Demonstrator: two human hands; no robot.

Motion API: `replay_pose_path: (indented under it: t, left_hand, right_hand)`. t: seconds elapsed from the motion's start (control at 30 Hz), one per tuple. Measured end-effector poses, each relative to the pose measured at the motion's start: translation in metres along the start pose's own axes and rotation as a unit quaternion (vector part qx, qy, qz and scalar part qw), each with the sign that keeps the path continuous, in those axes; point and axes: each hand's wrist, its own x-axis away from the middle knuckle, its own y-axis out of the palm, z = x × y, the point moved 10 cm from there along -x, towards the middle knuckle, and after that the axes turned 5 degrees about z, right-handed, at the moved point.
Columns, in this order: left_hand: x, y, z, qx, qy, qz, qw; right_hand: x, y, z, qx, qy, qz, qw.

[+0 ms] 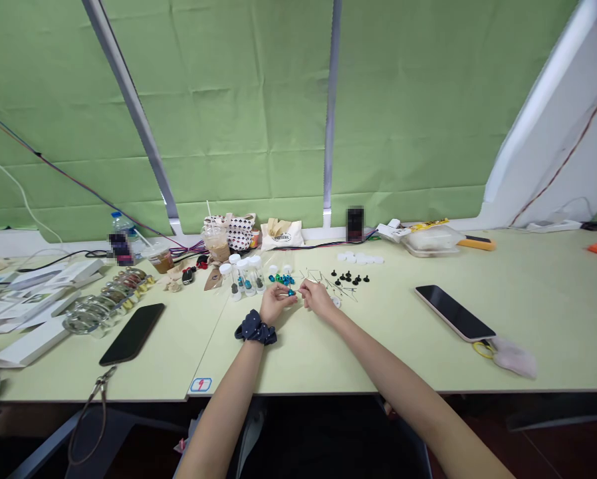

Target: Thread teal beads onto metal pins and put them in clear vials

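Print on the paper bag (281, 236) is unreadable; left hand (274, 303) pinches a blue bead (291, 293), right hand (317, 297) grip unclear.

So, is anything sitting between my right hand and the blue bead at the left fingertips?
Nothing visible does. The left hand seems to pinch the blue bead; the right hand is close beside it, only bare table between. The vials and the black pieces stand farther back, off that gap.
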Motion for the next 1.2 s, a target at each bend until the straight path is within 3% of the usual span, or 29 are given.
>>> replay_pose_path:
  t: [0.13, 0.23, 0.67, 0.8, 0.93, 1.2]
  left_hand:
    - [-0.001, 0.002, -0.005, -0.023, -0.011, -0.015, 1.000]
    - [-0.002, 0.001, -0.007, -0.030, -0.007, -0.017, 0.999]
    - [-0.001, 0.005, -0.007, -0.016, 0.000, -0.030, 0.999]
    - [-0.002, 0.002, -0.006, -0.017, -0.010, -0.014, 1.000]
    - [-0.004, -0.006, -0.003, -0.016, -0.007, 0.013, 1.000]
    - [-0.008, -0.009, 0.005, 0.025, 0.033, 0.014, 0.999]
  right_hand:
    - [-0.001, -0.009, -0.007, 0.083, -0.054, 0.036, 0.994]
    - [-0.001, -0.007, -0.002, 0.103, -0.037, 0.022, 0.994]
    - [0.000, 0.005, 0.011, 0.036, 0.004, -0.041, 0.999]
    - [-0.002, 0.002, 0.012, 0.050, -0.001, -0.014, 0.999]
    - [-0.003, -0.005, 0.012, 0.127, -0.003, 0.012, 0.992]
    - [0.005, 0.017, 0.003, 0.220, -0.033, -0.067, 0.973]
